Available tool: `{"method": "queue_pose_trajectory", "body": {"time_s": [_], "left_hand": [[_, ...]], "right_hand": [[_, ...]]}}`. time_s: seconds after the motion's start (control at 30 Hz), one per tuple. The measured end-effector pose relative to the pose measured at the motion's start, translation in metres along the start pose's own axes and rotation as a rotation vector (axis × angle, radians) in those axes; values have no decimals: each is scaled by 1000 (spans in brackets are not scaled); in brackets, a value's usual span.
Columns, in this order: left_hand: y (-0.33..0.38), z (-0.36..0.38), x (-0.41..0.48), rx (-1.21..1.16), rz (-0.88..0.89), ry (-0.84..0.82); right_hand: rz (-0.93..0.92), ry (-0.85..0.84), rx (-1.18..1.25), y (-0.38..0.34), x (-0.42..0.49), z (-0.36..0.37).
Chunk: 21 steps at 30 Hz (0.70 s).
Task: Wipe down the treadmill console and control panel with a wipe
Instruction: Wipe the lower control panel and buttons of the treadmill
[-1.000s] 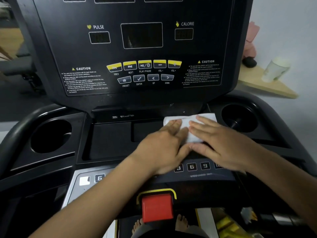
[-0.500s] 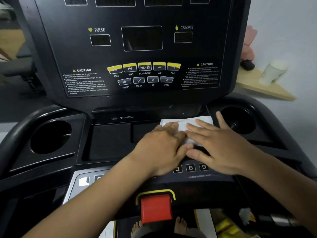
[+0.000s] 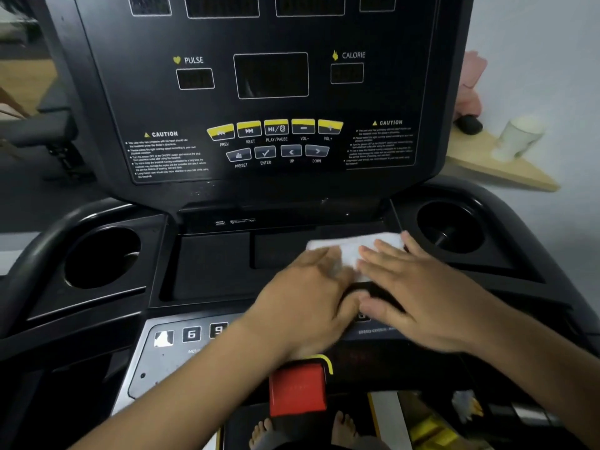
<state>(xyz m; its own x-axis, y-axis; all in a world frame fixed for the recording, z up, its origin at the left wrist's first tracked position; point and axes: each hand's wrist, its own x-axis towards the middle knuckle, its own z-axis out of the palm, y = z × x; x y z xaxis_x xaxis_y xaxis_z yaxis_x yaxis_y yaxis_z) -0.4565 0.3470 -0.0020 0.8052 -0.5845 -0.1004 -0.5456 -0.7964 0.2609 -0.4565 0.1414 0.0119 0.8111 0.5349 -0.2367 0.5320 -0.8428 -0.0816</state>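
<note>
Two hands flat on the job: my left hand [image 3: 311, 297] and right hand [image 3: 418, 287] lie open, fingers spread, side by side, pressing the white wipe [image 3: 354, 246] onto the shallow tray [image 3: 214, 264] below the console [image 3: 272, 92], toward the right cup holder [image 3: 449, 227]. I'd say I'm mid-wipe on this ledge. Next up, I reckon, sweep left across the tray, then down over the number keys [image 3: 191, 334], going gently around the red stop button [image 3: 297, 389].
</note>
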Motion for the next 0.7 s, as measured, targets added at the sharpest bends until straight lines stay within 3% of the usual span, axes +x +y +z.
{"method": "queue_pose_trajectory", "body": {"time_s": [0.13, 0.3, 0.53, 0.7], "left_hand": [[4, 0, -8, 31, -30, -16], [-6, -5, 33, 103, -124, -5], [11, -9, 7, 31, -80, 8], [7, -7, 46, 26, -182, 22]], "right_hand": [[56, -42, 50, -3, -7, 1], [120, 23, 5, 15, 32, -10], [113, 4, -23, 1, 1, -10], [160, 58, -2, 13, 33, -20]]}}
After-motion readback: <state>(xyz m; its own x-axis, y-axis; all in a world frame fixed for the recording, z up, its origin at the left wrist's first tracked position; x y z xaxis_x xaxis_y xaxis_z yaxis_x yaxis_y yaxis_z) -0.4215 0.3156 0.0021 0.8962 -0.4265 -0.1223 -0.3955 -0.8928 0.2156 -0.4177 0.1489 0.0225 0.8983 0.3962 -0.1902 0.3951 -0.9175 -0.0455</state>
